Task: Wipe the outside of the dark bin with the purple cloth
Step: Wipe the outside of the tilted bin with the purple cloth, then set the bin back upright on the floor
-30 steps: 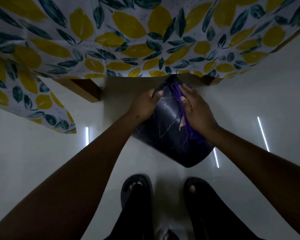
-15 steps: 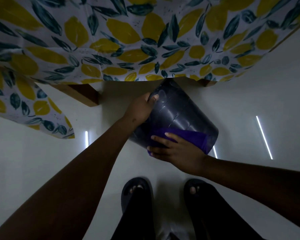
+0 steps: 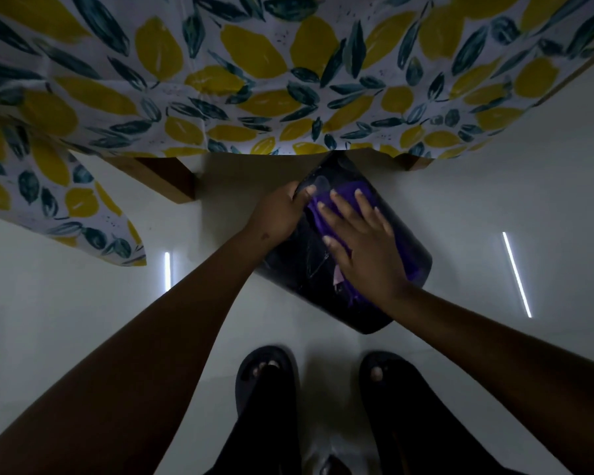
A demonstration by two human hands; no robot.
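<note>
The dark bin [image 3: 299, 269] lies tilted above the floor, its mouth end tucked under the tablecloth edge and its base toward my feet. My left hand [image 3: 276, 214] grips the bin's upper left side near the rim. The purple cloth [image 3: 318, 214] is spread on the bin's outer wall, and my right hand [image 3: 364, 245] presses flat on it with fingers spread. Most of the cloth is hidden under that hand; a purple strip shows along the bin's right side.
A table draped with a lemon-and-leaf cloth [image 3: 254, 80] overhangs the far side, with wooden legs [image 3: 165, 176] at left and right. My sandalled feet [image 3: 268, 375] stand just below the bin on the glossy white floor [image 3: 83, 320].
My right hand with the cloth has slid from the bin's base end up to its upper middle wall. The bin has rotated a little in my left hand.
</note>
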